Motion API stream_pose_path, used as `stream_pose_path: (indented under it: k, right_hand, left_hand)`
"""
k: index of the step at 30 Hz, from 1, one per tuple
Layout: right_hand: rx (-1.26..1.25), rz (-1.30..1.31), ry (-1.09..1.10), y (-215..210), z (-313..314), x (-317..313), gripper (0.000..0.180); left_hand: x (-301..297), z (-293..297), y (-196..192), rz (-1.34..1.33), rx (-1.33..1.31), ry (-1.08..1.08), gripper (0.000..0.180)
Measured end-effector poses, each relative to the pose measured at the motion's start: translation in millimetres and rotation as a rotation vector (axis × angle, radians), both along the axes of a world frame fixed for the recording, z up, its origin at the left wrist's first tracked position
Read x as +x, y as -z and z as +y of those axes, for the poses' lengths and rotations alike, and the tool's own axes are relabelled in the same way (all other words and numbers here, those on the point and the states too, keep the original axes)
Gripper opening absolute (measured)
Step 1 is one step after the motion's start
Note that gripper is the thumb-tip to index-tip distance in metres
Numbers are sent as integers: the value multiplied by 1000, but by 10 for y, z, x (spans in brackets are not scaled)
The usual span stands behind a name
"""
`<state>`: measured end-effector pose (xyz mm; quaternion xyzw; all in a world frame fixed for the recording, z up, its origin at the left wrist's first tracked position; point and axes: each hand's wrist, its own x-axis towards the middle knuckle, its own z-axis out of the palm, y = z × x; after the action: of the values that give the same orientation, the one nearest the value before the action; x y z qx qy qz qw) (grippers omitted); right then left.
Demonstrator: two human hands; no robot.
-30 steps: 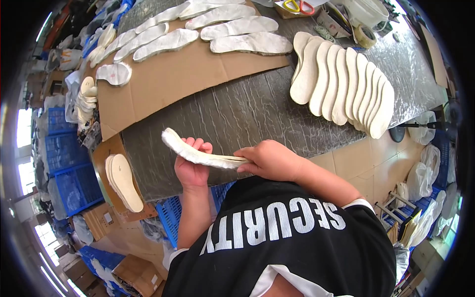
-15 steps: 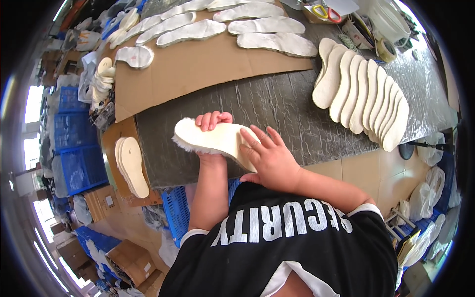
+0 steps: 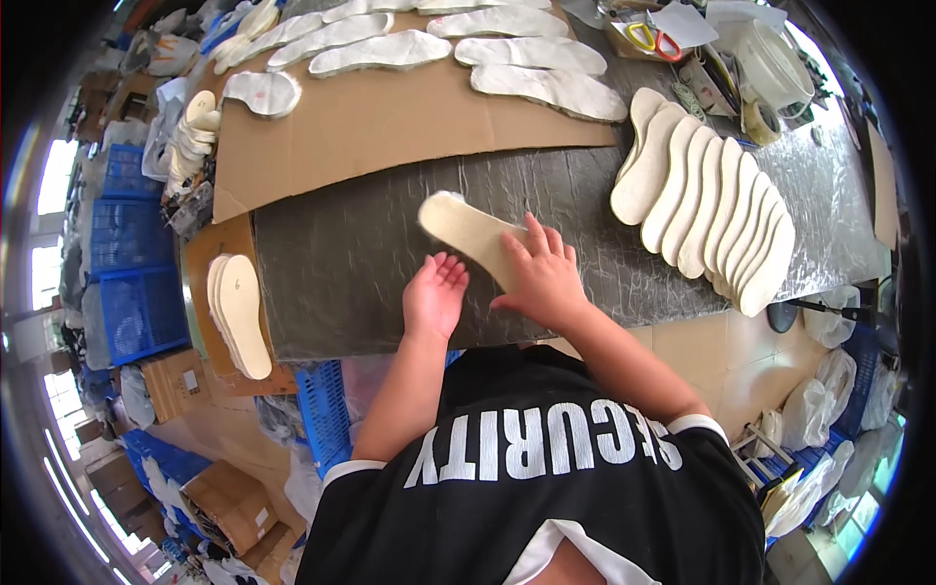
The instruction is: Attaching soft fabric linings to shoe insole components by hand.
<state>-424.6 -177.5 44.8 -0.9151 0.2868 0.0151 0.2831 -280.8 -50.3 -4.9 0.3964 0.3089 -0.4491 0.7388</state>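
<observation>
A cream, foot-shaped insole (image 3: 475, 232) with a bit of white fluff at its far edge is over the dark tabletop in front of me. My right hand (image 3: 544, 276) grips its right end, fingers across the top and thumb by the near edge. Below the insole's left part, my left hand (image 3: 435, 295) is open and holds nothing, its palm turned up and fingers slightly curled. A fan of overlapping cream insoles (image 3: 704, 200) lies to the right. A small stack of similar insoles (image 3: 240, 314) sits at the left.
Across the back, a cardboard sheet (image 3: 390, 127) carries several white fleecy insoles (image 3: 380, 52). Scissors (image 3: 655, 41), a clear plastic tub (image 3: 773, 63) and a tape roll (image 3: 760, 124) stand at the back right. Blue crates (image 3: 142, 312) are stacked off the table's left side.
My left hand has let go of the insole and opened below it. The insole has moved right and up in my right hand, its fluffy fringe now mostly out of sight.
</observation>
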Motion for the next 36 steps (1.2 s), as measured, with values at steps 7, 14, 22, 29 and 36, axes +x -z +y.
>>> stream_pose_path:
  k: [7,14,22,29,36]
  right_hand:
    - [-520,-37,-141,729,-27,-199,92]
    - [-366,61,-206,726,-36,-192,112]
    - [-242,26,255,611,-210,-481,85]
    - [337,-49,660,353,-319,-1008,39]
    - [295,-449,618,351,-112,-1132,31]
  left_hand:
    - [-196,60,5,-2085,510,779,35]
    - [-154,-150,213,-2199,622,1381,71]
    - [118,-314,78,-2161,465,1143,59]
    - [229,-233,55,-1249,299,971,46]
    - [347,38,31,-944,112,898,32]
